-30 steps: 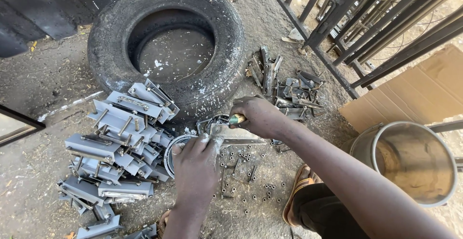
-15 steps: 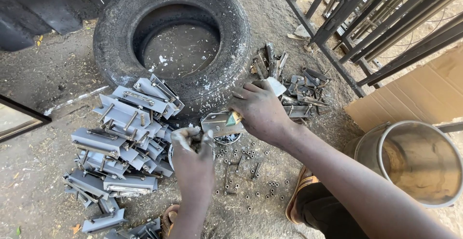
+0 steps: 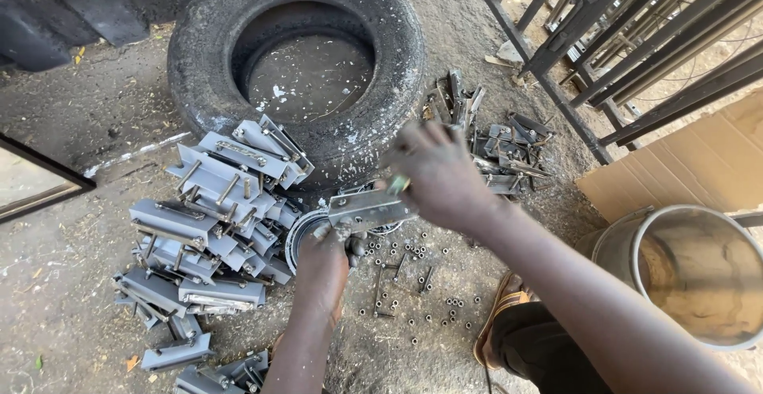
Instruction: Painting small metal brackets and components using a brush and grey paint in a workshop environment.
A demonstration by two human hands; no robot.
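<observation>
We are holding a metal bracket (image 3: 367,208) with both hands: our left hand (image 3: 322,265) is gripping its end at 7 o'clock, our right hand (image 3: 439,173) is closing on its end at 2 o'clock. The tyre (image 3: 199,60) is lying at 11 o'clock, the bracket pile (image 3: 208,227) at 9 o'clock.

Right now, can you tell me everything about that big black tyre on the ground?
The tyre is big, black and rubber-like, worn and dusted grey, with pale specks on its side. It lies flat on the dirt ground, with no wheel inside: bare, littered dirt shows through its round hole. A heap of grey metal brackets leans against its near edge, and more metal pieces lie to its right. Neither hand touches it.
</observation>
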